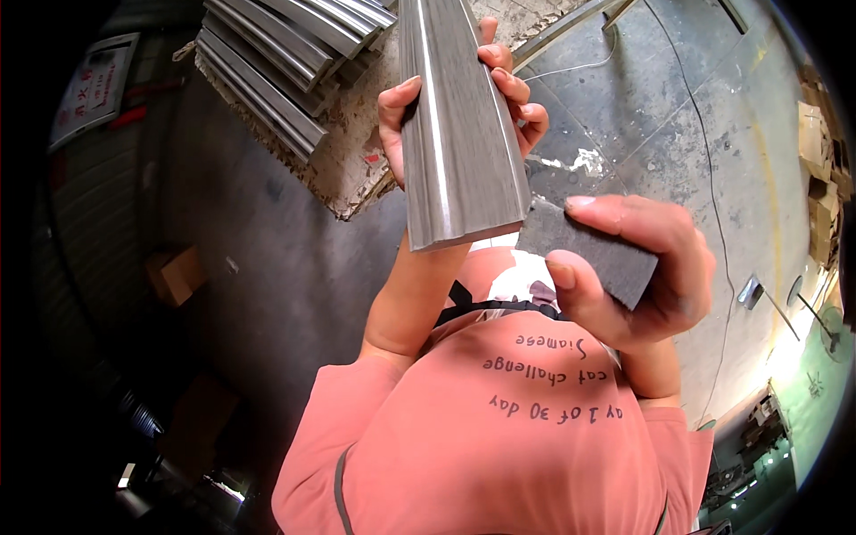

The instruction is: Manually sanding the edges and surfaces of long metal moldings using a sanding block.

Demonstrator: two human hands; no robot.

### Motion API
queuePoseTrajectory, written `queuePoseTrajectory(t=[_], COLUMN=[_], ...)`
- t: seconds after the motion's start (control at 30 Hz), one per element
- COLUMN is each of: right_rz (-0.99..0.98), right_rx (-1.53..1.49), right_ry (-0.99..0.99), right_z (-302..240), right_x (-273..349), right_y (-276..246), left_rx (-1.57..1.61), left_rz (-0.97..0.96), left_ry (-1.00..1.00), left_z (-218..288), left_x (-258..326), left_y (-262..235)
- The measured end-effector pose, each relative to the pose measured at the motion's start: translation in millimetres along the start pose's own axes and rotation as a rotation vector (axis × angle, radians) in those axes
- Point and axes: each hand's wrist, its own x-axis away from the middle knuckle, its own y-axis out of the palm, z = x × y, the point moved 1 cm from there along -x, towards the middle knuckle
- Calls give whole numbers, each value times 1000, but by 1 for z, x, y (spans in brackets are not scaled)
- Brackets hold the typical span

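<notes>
A: What is the left hand point(459, 107) doing at the top centre of the frame?

B: It grips a long grey moulding strip point(459, 152), thumb on the strip's left edge, fingers wrapped over its right edge, clamped on it. The strip runs from the top edge down to mid-frame, its cut end facing the camera.

A: And the right hand point(637, 267)?

B: Right of centre, it is closed around a dark grey sanding block point(588, 254), thumb below, fingers on top. The block's left corner touches the strip's lower right end.

A: What lies around them?

B: A stack of similar grey mouldings point(285, 53) rests on a rough board point(352, 178) in the upper left. Concrete floor point(660, 116) fills the upper right, and a cardboard box point(176, 275) sits at the left.
</notes>
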Motion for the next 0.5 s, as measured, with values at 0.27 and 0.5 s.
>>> queuePoseTrajectory(t=[0.27,0.5], right_rz=[1,4], right_rx=[18,149], right_ry=[-48,-125], right_z=[-5,-2], right_x=[5,15], right_y=[-10,0], left_rx=[3,54], left_rz=[14,40], left_ry=[8,0], left_z=[-1,-4], left_x=[0,2], left_y=[1,-4])
